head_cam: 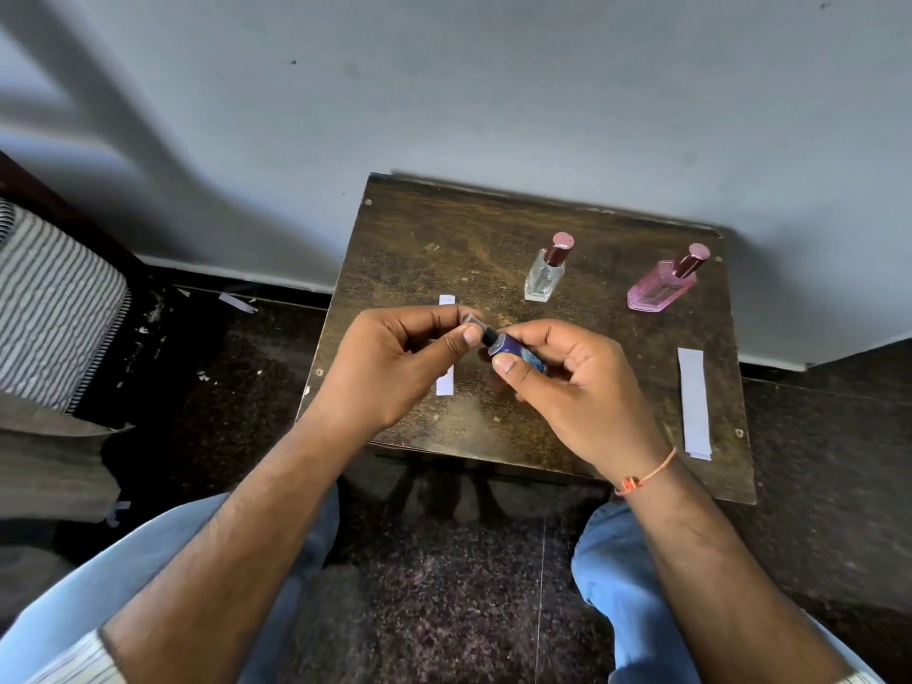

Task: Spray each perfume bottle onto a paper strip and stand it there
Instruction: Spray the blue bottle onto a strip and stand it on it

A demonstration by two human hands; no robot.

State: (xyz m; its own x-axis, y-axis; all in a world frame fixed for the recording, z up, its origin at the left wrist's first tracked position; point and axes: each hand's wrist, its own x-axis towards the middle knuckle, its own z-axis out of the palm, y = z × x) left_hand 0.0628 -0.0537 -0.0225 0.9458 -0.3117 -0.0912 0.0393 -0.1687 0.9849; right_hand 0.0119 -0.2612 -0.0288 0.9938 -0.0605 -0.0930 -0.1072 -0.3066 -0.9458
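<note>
Head view, looking down at a small dark wooden table [444,229] set against a pale wall. Both hands meet above the table's middle. The right hand [567,387] grasps a small blue perfume bottle [518,355], held tilted with its neck toward the left; the thumb presses on the near face of the bottle and the remaining fingers curl around its far side and underside. The left hand [390,367] pinches a clear cap [473,320] between thumb and forefinger, right at the bottle's black nozzle [489,336]; whether the cap is seated on the nozzle or just off it cannot be told. The other left fingers are curled loosely into the palm.

Beneath the left fingers lies a white paper strip [445,382], flat on the table, its far end showing beyond the knuckles and its near end below the thumb. Beyond the fingertips of the right hand stands a clear perfume bottle [544,278] with a pink metallic cap, upright on bare wood. Farther right, well apart from the hands, stands a pink perfume bottle [659,291], also capped. To the right of the right wrist, near the table edge, lies a second paper strip [693,402], seemingly more than one layer. An orange thread bracelet [646,473] circles the right wrist.
</note>
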